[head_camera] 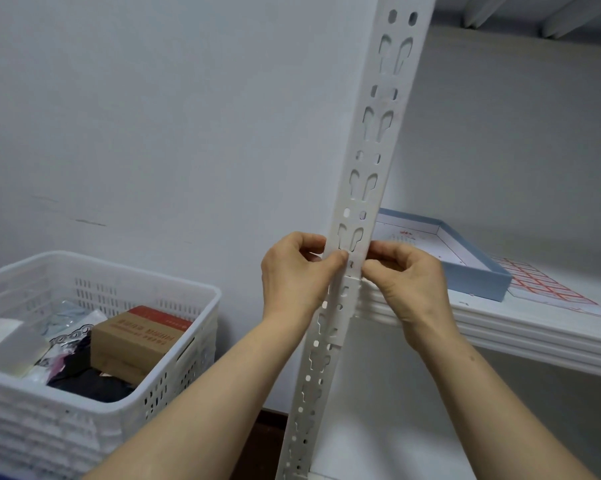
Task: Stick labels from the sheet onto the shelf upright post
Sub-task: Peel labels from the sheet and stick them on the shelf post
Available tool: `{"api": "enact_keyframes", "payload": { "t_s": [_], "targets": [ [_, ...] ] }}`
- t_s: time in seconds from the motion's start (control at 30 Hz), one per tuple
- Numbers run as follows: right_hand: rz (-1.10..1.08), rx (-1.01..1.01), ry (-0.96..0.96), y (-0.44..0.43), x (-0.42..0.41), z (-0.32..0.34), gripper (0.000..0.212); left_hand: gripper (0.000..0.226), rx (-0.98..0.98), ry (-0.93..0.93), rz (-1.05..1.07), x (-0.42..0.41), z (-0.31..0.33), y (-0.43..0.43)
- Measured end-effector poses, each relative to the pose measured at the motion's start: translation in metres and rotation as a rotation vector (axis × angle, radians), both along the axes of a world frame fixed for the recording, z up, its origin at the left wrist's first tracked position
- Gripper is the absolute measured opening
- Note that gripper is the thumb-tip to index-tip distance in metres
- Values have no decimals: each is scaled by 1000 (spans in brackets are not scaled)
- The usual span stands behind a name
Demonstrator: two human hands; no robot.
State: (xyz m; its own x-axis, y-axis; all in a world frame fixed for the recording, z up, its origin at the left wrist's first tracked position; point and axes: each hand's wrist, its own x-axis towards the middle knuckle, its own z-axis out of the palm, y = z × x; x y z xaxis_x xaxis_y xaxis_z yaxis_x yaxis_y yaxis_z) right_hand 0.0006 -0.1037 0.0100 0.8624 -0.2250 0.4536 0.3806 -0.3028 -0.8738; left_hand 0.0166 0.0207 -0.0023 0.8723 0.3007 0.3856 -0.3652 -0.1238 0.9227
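Pinching one post, two hands

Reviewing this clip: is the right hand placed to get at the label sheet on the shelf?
Probably yes. The label sheet lies flat on the shelf just beyond the low blue box. The right hand, pinching the post, would have to let go and pass over it.

Basket — white (box inside), blue tray
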Motion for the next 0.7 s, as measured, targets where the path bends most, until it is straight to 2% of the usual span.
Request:
{"api": "enact_keyframes", "payload": {
  "t_s": [0.13, 0.23, 0.7],
  "targets": [
    [49, 10, 13, -3, -2, 0, 28, 30, 39, 0, 7, 0, 2, 1],
    [65, 13, 14, -4, -4, 0, 28, 23, 54, -3, 8, -2, 3, 1],
    [135, 82, 15, -7, -10, -2, 35, 29, 126, -68, 66, -7, 2, -6]
  ]
}}
